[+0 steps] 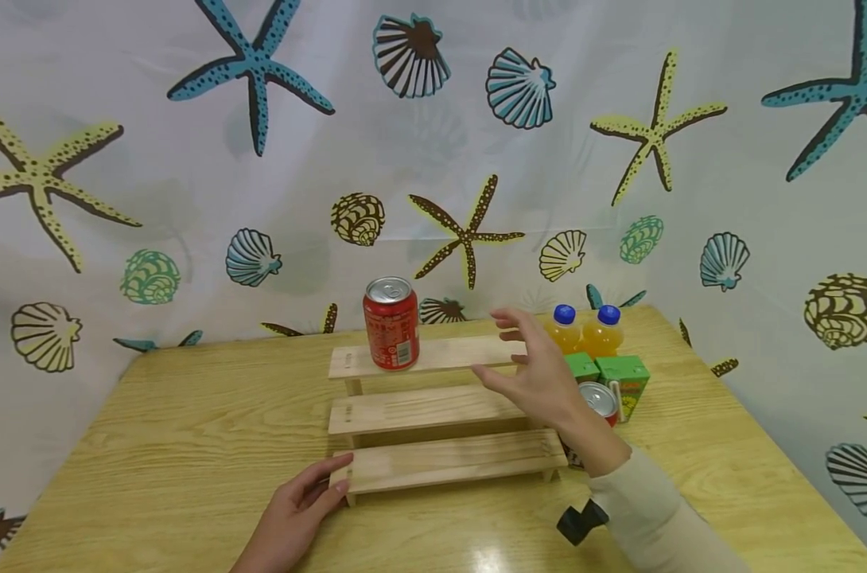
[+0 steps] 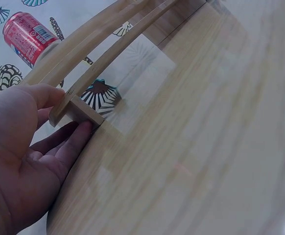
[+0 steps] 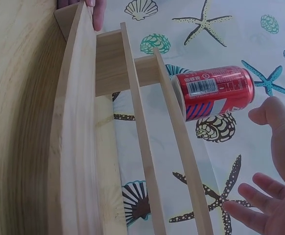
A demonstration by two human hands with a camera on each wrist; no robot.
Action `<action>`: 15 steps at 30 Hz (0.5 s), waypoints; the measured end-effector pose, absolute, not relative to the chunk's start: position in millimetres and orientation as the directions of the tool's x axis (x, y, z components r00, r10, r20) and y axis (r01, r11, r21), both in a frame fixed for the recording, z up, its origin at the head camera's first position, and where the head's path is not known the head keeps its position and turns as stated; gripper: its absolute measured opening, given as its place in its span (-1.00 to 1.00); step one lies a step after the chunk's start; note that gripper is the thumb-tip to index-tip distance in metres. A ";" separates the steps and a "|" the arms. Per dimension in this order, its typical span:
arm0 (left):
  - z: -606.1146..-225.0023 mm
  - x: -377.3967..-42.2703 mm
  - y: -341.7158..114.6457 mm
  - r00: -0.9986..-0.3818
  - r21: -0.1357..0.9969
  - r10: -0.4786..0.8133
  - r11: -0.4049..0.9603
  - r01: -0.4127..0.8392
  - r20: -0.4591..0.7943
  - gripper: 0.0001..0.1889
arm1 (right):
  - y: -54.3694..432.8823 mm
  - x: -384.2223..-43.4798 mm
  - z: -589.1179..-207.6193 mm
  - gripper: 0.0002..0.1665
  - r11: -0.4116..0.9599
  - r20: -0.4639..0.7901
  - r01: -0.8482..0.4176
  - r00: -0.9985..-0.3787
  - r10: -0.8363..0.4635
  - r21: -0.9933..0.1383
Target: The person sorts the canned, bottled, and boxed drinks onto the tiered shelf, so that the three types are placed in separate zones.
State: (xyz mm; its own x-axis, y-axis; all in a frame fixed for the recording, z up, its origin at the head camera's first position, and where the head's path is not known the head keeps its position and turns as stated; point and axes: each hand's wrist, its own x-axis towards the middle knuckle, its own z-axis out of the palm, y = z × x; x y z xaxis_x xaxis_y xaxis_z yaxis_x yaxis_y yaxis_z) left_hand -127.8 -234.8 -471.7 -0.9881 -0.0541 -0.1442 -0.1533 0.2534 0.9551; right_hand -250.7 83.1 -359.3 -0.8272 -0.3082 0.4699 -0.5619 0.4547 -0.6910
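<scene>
A three-tier wooden stepped rack (image 1: 433,465) stands on the table. On the left end of its top tier, a red soda can (image 1: 392,330) stands upright. My left hand (image 1: 290,509) grips the left end of the lowest tier; in the left wrist view its fingers (image 2: 76,139) lie against the short end leg. Over the rack's right side, my right hand (image 1: 537,374) is held with thumb and fingers spread apart, holding nothing. In the right wrist view the right hand (image 3: 279,161) is apart from the can (image 3: 216,93).
To the rack's right are two orange juice bottles (image 1: 564,328) with blue caps, green drink cartons (image 1: 630,378) and another can (image 1: 598,398), partly hidden by my right arm. A patterned curtain (image 1: 297,183) hangs behind the wood-grain table (image 1: 211,430).
</scene>
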 end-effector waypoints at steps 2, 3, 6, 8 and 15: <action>-471.3 -127.9 -235.4 -0.988 0.953 -0.055 0.261 -0.155 -0.146 -0.53 | 85.0 -250.2 -359.5 -0.17 0.458 0.470 -0.561 -0.828 -0.308 -0.689; -471.3 -128.0 -235.8 -0.988 0.951 -0.056 0.268 -0.154 -0.144 -0.52 | 85.7 -249.8 -359.5 -0.17 0.458 0.468 -0.561 -0.828 -0.308 -0.690; -471.4 -128.6 -237.5 -0.989 0.944 -0.055 0.297 -0.145 -0.134 -0.50 | 87.4 -248.7 -360.2 -0.17 0.459 0.465 -0.559 -0.829 -0.312 -0.690; -471.6 -129.4 -238.1 -0.990 0.943 -0.050 0.303 -0.140 -0.131 -0.49 | 88.6 -247.3 -361.2 -0.16 0.460 0.460 -0.556 -0.831 -0.313 -0.692; -471.5 -128.6 -236.4 -0.985 0.947 -0.057 0.273 -0.171 -0.162 -0.51 | 95.2 -243.3 -364.5 -0.18 0.460 0.454 -0.556 -0.831 -0.321 -0.692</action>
State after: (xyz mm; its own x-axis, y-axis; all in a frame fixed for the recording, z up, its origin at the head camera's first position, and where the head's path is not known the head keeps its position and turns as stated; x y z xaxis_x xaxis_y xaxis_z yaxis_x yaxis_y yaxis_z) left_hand -128.6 -236.4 -471.5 -0.9852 -0.0568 -0.1619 -0.1713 0.2727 0.9467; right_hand -243.3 95.2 -364.5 -0.8311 -0.3212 0.4540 -0.5560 0.4599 -0.6923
